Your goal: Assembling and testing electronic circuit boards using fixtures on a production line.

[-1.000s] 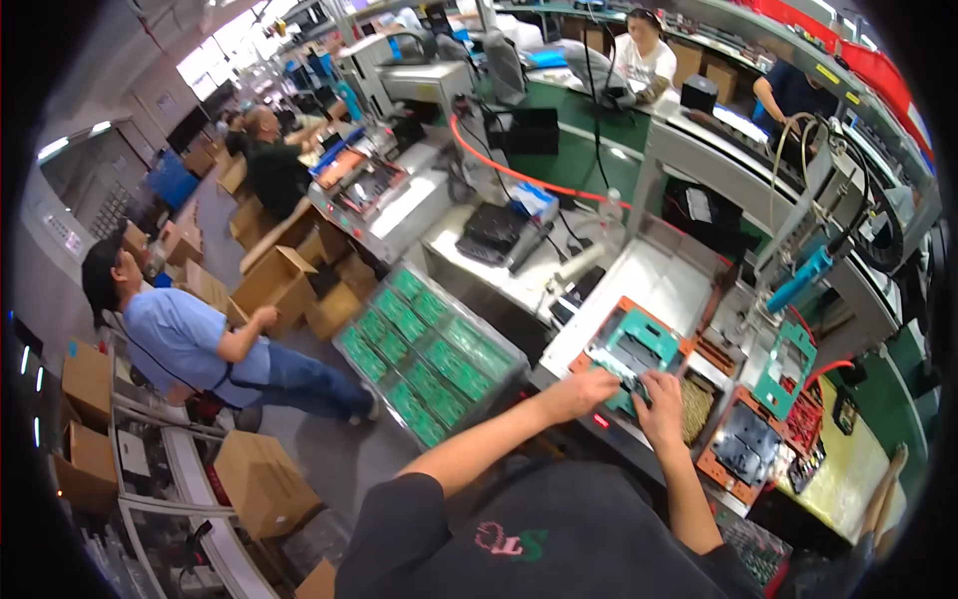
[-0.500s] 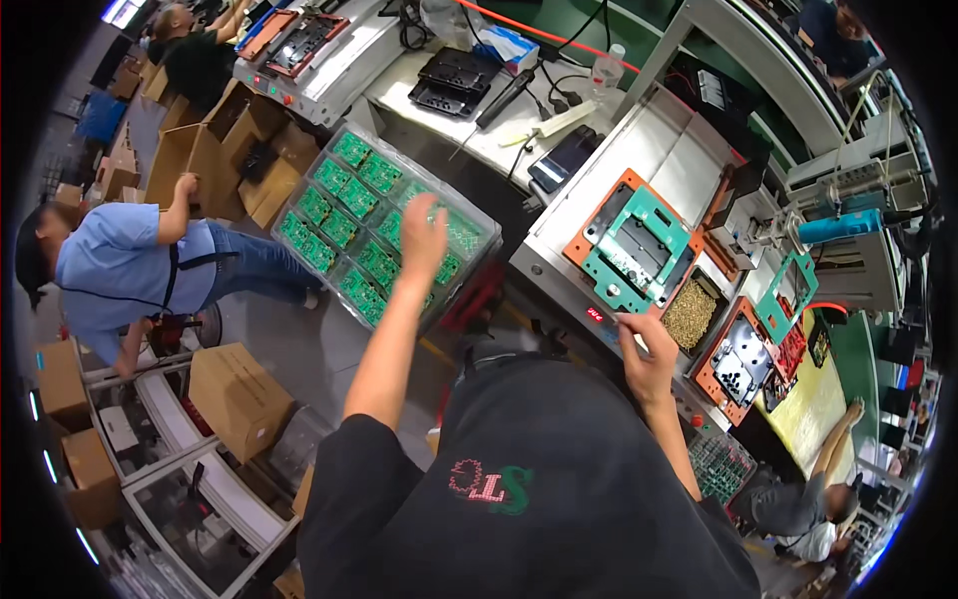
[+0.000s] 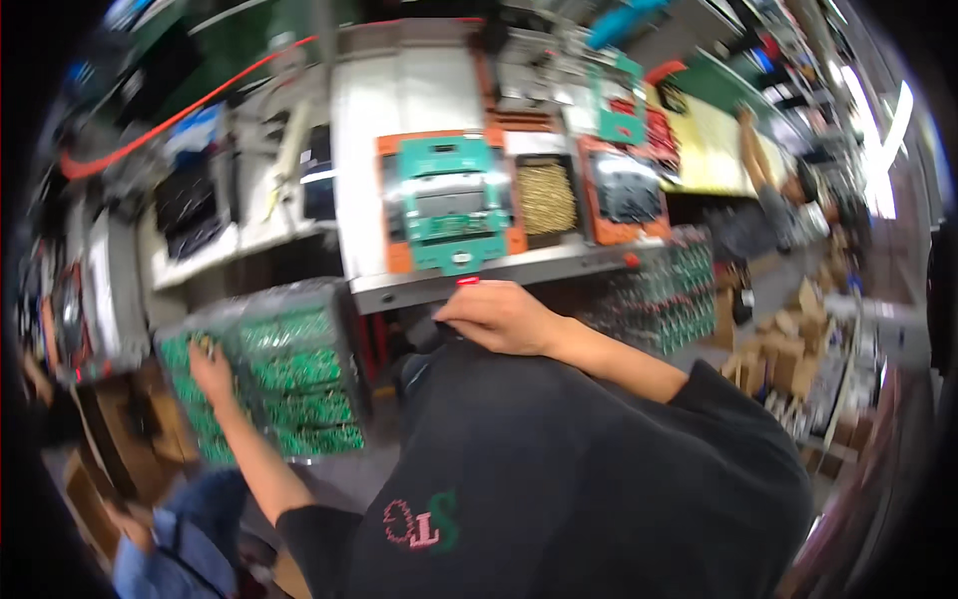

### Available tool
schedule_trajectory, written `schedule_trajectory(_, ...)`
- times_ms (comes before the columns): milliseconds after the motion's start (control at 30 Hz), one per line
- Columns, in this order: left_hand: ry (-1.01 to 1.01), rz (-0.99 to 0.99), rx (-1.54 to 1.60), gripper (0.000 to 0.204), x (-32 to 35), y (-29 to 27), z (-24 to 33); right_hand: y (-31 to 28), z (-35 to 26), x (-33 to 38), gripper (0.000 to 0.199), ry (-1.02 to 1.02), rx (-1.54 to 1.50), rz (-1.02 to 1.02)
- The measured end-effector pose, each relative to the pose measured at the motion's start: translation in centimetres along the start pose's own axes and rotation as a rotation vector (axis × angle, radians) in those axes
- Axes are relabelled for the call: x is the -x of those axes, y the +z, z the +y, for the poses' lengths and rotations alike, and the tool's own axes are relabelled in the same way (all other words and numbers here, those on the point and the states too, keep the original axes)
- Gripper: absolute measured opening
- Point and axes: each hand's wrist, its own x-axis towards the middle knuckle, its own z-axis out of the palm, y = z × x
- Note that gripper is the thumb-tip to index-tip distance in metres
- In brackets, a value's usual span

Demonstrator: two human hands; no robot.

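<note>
My left hand (image 3: 210, 374) reaches into the far left part of a clear plastic tray (image 3: 344, 344), over green circuit boards (image 3: 297, 369) set in rows. Blur hides whether its fingertips grip a board or only touch it. My right hand (image 3: 504, 317) is closed, thumb and fingers pressed together, just in front of the machine's front edge. What it pinches, if anything, is too small to make out. Beyond it a green fixture plate (image 3: 449, 158) lies on an orange frame (image 3: 396, 262), with a grey panel and a strip of green board in its opening.
Right of the fixture stand a box of small brass-coloured parts (image 3: 546, 198) and a second orange fixture (image 3: 609, 235) holding a dark part. Stacked trays of boards (image 3: 664, 299) are below right. Black parts (image 3: 188, 205) lie on the left bench. A person in blue (image 3: 175, 554) is at lower left.
My view has swung right, bringing the machine to the middle. My left hand has gone from the tray's bare compartment to boards in its far left part. My right hand stays closed by the machine's edge.
</note>
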Motion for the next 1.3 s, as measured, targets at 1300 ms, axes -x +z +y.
schedule_trajectory(1300,0.588,0.107,0.421,0.025,8.6,0.2,50.6,-6.6,10.9,-3.6,0.040,0.034,0.178,0.199)
